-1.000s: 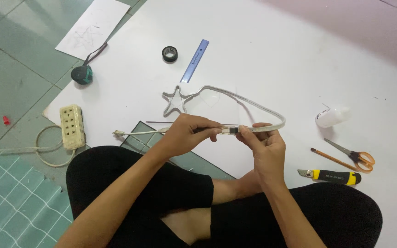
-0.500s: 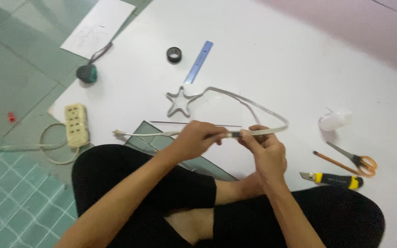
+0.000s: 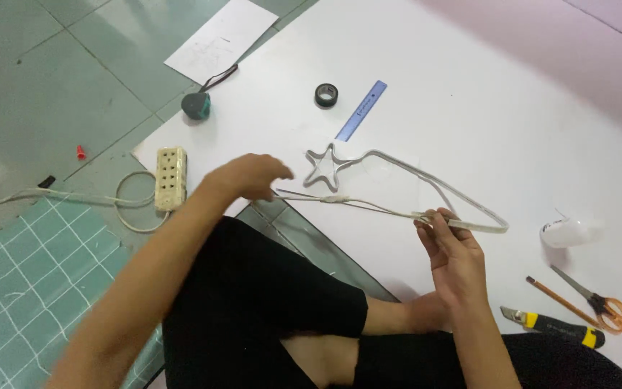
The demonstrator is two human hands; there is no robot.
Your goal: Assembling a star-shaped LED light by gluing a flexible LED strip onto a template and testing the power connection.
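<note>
A whitish flexible strip bent into a star (image 3: 322, 169) with a long looped tail (image 3: 469, 205) lies on a white board (image 3: 484, 101). My right hand (image 3: 451, 252) pinches the strip's free end near the loop's right side. A thin wire (image 3: 368, 206) with a small connector runs left from that end toward my left hand (image 3: 250, 176). That hand hovers with curled fingers over the wire's far end, left of the star; whether it grips the wire is hidden.
Black tape roll (image 3: 326, 94) and blue ruler (image 3: 361, 110) lie beyond the star. A power strip (image 3: 170, 169) and a dark corded tool (image 3: 196, 105) sit left. White bottle (image 3: 566, 232), scissors (image 3: 599, 302), pencil (image 3: 559, 299), utility knife (image 3: 556, 325) right. Green cutting mat (image 3: 23, 288) at left.
Both hands were pinched together at the strip's end. My left hand has since moved away to the left along the wire, while the right hand keeps hold of the strip.
</note>
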